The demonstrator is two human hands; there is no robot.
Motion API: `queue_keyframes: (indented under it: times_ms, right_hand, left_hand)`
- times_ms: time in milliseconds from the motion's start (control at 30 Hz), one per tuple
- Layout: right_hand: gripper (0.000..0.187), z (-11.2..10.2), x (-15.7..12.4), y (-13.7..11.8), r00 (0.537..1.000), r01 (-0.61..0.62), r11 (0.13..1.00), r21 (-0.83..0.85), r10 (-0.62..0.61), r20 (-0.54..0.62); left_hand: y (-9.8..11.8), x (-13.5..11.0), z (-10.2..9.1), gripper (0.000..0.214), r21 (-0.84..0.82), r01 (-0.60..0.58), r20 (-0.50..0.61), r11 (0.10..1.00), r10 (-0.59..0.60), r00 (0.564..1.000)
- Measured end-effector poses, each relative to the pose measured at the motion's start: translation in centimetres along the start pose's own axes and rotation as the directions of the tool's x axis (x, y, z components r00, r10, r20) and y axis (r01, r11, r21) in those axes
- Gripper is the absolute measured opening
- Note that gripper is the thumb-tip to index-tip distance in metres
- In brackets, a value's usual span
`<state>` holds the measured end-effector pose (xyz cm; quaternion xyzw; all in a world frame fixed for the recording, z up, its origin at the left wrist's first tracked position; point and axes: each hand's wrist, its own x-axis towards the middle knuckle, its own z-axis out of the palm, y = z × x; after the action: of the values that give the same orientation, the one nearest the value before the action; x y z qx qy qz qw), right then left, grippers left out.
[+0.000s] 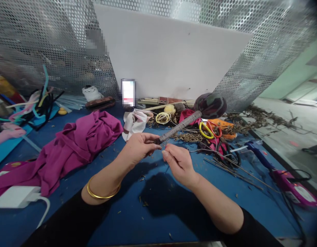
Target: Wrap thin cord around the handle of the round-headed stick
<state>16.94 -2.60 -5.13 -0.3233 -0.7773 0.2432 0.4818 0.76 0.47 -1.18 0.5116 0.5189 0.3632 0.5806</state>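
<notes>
My left hand (pixel 139 149) grips the near end of a mallet-like stick, its handle (pixel 180 127) wound in grey-brown cord or tape. From there the handle slants up and away to a round, dark cloth-covered head (pixel 210 105) with a purplish pattern. Just right of the handle's end, my right hand (pixel 180 164) is closed with thumb against fingers. Whatever it pinches, perhaps a thin strand, is too small to make out. Scissors (pixel 209 129) with yellow and red handles lie beyond my right hand, near dried plant bits (pixel 189 137).
Purple cloth (pixel 83 137) is heaped left, behind a white charger (pixel 16 197). A lit phone (pixel 128 92) leans against the white board (pixel 173 51). A glue gun (pixel 261 154), thin sticks (pixel 232 173) and dark-handled scissors (pixel 229 154) lie right. Dried stems (pixel 268 116) overhang the table edge.
</notes>
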Motion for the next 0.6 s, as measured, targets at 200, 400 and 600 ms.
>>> queue_keyframes:
  times_ms: [200, 400, 600]
  right_hand:
    - [0.029, 0.02, 0.06, -0.19, 0.999, 0.018, 0.998, -0.057, -0.016, 0.048]
    - [0.029, 0.24, 0.01, -0.35, 0.996, 0.048, 0.995, -0.091, -0.041, 0.077]
    - [0.028, -0.57, 0.35, -0.47, 0.997, -0.072, 0.997, 0.042, 0.072, 0.005]
  left_hand:
    - [-0.02, -0.06, -0.04, 0.033, 0.053, -0.008, -0.024, 0.999, 0.010, 1.000]
    - [0.08, -0.02, 0.17, 0.029, 0.087, 0.014, -0.026, 0.996, -0.012, 1.000]
    - [-0.50, 0.03, 0.58, 0.020, 0.233, -0.044, 0.005, 0.971, 0.044, 0.999]
